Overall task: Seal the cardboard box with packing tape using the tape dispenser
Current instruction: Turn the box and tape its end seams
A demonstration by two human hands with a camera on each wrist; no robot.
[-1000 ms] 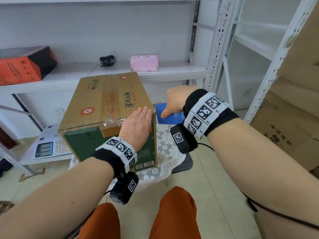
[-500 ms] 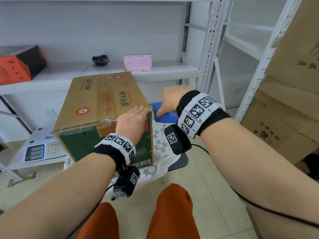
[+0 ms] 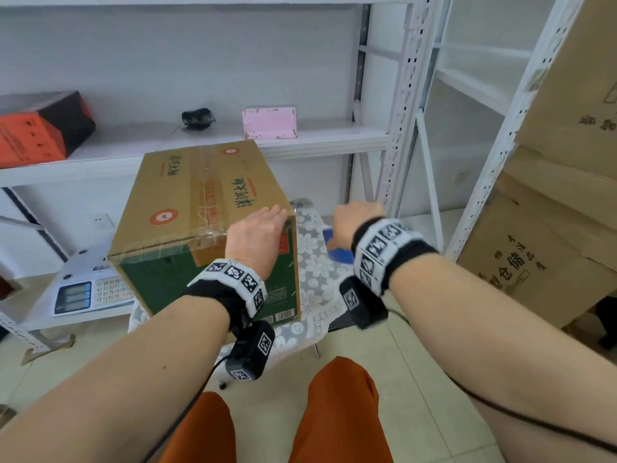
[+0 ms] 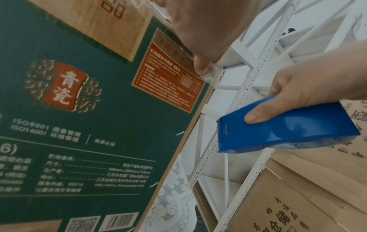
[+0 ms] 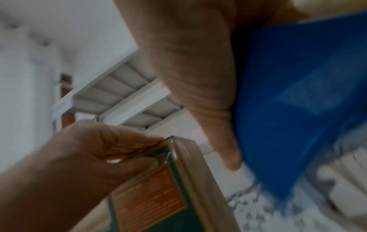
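The cardboard box [image 3: 187, 202] stands on a lace-covered seat [image 3: 317, 272], with clear tape along its top seam and its near top edge. My left hand [image 3: 263, 225] clasps the near right top corner. Its fingers lie on the top and its thumb [image 4: 201, 69] presses the tape end on the green front face [image 4: 89, 109]. My right hand [image 3: 354, 222] is to the right of the box, apart from it, and grips the blue tape dispenser [image 4: 288, 130], which shows only as a blue sliver [image 3: 337, 252] below the hand in the head view. The roll itself is hidden.
A white metal shelf [image 3: 317, 138] behind the box holds a pink box [image 3: 269, 122], a small black object [image 3: 197, 119] and a red-black carton [image 3: 40, 128]. A scale [image 3: 86, 292] sits at the left. Large stacked cartons [image 3: 551, 235] stand at the right. My orange-clad knees are below.
My right hand has drawn the dispenser away from the box's right side, to the right and a little lower. My left hand stays on the same corner.
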